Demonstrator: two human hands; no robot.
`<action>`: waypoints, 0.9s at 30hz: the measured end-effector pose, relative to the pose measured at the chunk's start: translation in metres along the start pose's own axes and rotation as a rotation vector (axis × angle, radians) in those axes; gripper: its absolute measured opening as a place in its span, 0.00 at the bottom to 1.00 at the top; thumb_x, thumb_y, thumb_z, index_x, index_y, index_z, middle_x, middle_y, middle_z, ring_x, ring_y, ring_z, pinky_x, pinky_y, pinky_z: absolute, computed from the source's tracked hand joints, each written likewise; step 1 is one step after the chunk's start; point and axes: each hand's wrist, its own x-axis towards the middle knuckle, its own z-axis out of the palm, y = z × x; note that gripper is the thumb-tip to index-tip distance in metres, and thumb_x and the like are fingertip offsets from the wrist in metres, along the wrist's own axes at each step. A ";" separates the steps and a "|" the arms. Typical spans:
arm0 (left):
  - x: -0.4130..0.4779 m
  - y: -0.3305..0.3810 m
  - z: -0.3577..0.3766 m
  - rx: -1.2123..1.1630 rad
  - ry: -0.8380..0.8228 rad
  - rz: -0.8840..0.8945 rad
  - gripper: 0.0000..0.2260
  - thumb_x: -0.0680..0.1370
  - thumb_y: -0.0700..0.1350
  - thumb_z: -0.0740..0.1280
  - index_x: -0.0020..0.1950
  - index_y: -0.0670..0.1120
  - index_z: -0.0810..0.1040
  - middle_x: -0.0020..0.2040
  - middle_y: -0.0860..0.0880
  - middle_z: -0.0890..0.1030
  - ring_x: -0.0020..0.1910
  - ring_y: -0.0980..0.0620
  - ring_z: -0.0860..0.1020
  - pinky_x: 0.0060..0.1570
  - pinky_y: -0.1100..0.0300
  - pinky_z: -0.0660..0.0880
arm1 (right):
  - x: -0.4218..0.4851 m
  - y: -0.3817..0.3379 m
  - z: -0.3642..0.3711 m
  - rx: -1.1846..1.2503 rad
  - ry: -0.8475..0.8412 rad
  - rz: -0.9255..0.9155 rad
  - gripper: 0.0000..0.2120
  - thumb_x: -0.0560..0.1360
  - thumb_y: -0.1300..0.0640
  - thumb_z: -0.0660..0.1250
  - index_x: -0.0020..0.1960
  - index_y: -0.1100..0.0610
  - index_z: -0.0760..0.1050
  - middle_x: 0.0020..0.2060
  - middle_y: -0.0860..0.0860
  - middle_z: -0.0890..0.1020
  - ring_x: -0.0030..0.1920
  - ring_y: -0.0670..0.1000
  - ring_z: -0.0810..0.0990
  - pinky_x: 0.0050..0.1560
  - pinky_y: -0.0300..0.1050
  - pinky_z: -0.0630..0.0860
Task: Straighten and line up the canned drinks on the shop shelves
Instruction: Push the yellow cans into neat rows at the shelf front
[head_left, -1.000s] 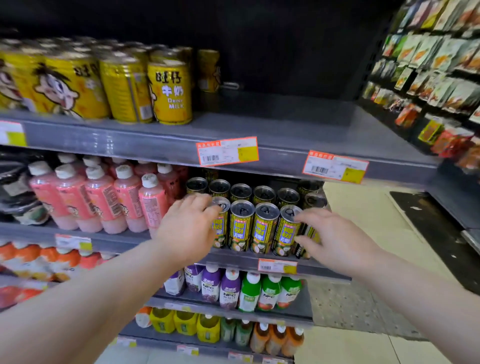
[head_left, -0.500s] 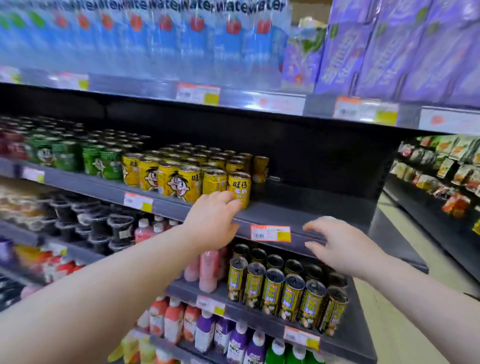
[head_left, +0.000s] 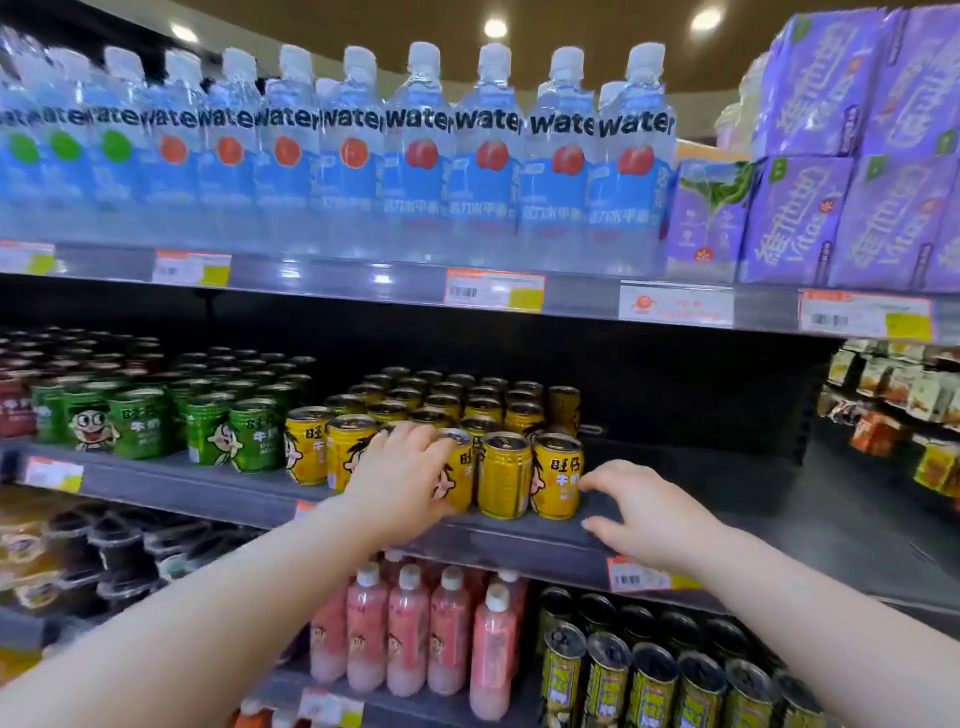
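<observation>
Reaching up from the dark-lidded cans (head_left: 608, 675) on the lower shelf, where both were working a second ago, the hands are now meeting the middle shelf (head_left: 208, 493). The left hand (head_left: 400, 480) is curling its fingers over the rim of a front-row yellow can (head_left: 464, 486) and gripping it, while the right hand (head_left: 652, 514) is lying released, fingers spread on the shelf lip just beside the end can (head_left: 557, 478). The yellow cans are standing upright in rows, glossy ribbed metal cylinders printed with a cartoon face, on the matt grey shelf.
</observation>
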 end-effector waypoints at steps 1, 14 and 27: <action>0.004 -0.013 0.001 0.000 -0.013 -0.014 0.32 0.74 0.60 0.64 0.74 0.50 0.58 0.73 0.48 0.62 0.73 0.46 0.58 0.71 0.49 0.57 | 0.007 -0.007 0.003 -0.003 0.018 0.007 0.24 0.75 0.46 0.64 0.69 0.48 0.67 0.67 0.47 0.69 0.66 0.51 0.68 0.64 0.49 0.69; 0.059 -0.042 0.038 -0.067 -0.153 0.156 0.36 0.75 0.62 0.62 0.77 0.52 0.48 0.78 0.49 0.50 0.77 0.47 0.45 0.72 0.42 0.41 | 0.072 -0.012 0.023 0.155 -0.007 0.283 0.42 0.69 0.46 0.72 0.75 0.50 0.53 0.74 0.53 0.55 0.73 0.55 0.60 0.70 0.51 0.64; 0.094 -0.027 0.035 -0.145 -0.161 0.180 0.36 0.73 0.66 0.61 0.76 0.55 0.52 0.75 0.49 0.59 0.73 0.47 0.58 0.71 0.51 0.59 | 0.098 0.026 0.064 0.583 0.042 0.246 0.36 0.70 0.53 0.73 0.71 0.45 0.57 0.63 0.50 0.71 0.60 0.48 0.73 0.61 0.42 0.72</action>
